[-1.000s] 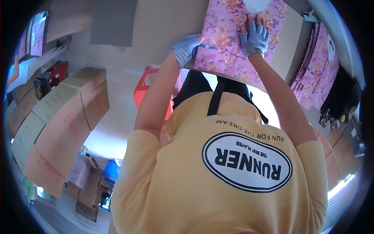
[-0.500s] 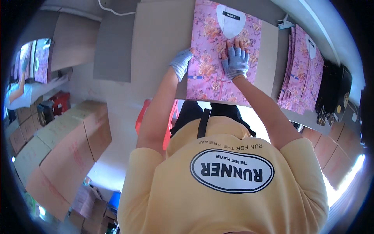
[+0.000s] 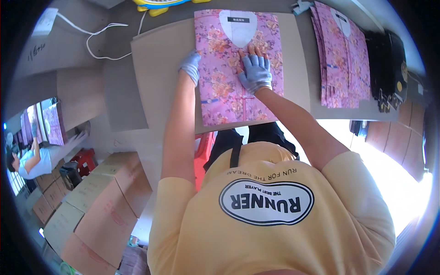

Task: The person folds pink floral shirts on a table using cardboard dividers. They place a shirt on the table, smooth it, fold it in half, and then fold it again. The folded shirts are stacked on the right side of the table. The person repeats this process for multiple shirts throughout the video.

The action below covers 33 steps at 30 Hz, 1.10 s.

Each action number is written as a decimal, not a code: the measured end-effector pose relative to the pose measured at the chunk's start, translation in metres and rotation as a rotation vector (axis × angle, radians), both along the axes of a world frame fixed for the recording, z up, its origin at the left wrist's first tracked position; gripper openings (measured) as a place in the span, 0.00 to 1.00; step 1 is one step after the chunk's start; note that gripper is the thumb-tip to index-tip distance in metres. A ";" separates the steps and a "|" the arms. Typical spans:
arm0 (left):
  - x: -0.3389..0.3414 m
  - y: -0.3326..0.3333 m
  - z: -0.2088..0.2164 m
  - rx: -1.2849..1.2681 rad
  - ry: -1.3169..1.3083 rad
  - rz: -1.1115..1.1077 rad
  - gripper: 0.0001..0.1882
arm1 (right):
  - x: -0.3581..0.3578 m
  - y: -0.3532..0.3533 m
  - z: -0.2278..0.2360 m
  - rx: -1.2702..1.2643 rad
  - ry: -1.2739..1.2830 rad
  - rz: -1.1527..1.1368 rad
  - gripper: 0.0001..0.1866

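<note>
A flat pink floral packet [image 3: 220, 85], perhaps a folded paper bag, lies in front of me. It has a white neckline-shaped patch [image 3: 238, 33] near its far end. My right hand [image 3: 256, 73], in a pale blue fingerless glove, rests flat on its face below that patch, fingers spread. At the packet's left edge is my left hand [image 3: 189, 68], gloved the same way. Its fingers are mostly hidden, so I cannot tell whether they grip the edge. Beneath the packet is a grey-brown board [image 3: 160, 68].
A stack of similar pink floral packets [image 3: 346, 59] sits at the right, beside black items [image 3: 387, 68] with gold tags. A white cable [image 3: 98, 36] and a yellow-blue object [image 3: 158, 5] are at the back. Cardboard boxes [image 3: 103, 206] stand left; another person [image 3: 34, 158] works beyond.
My view has shifted, so the packet and both hands appear farther left and the yellow-blue object shows at the back. The right hand stays flat on the packet, the left at its edge.
</note>
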State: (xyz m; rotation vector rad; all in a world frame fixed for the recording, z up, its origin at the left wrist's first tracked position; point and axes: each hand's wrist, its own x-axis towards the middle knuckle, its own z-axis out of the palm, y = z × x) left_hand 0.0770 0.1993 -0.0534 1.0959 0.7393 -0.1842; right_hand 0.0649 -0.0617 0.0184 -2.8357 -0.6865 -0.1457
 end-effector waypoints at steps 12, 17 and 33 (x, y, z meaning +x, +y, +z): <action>-0.078 -0.092 0.044 1.942 -0.403 -0.533 0.28 | 0.001 -0.008 -0.018 0.009 -0.047 -0.024 0.32; -0.092 -0.101 0.044 1.932 -0.421 -0.588 0.27 | -0.003 -0.012 -0.021 -0.102 0.058 0.027 0.37; -0.130 -0.140 0.054 1.798 -0.355 -0.620 0.31 | -0.066 -0.084 0.001 -0.255 0.080 0.465 0.38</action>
